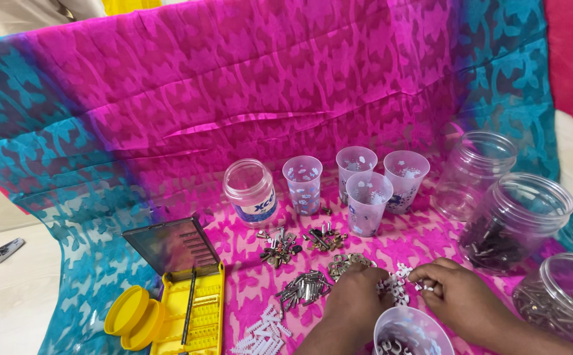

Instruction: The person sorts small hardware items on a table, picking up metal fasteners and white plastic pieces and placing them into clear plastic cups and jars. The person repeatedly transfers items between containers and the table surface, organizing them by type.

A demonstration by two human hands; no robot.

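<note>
My right hand [454,296] pinches a small white clip [424,286] at three o'clock of the clip pile [395,284], which my curled left hand [355,299] covers.

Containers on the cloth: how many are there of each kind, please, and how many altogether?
Plastic cups: 5
Clear jars: 4
Yellow case: 1
Total: 10
</note>
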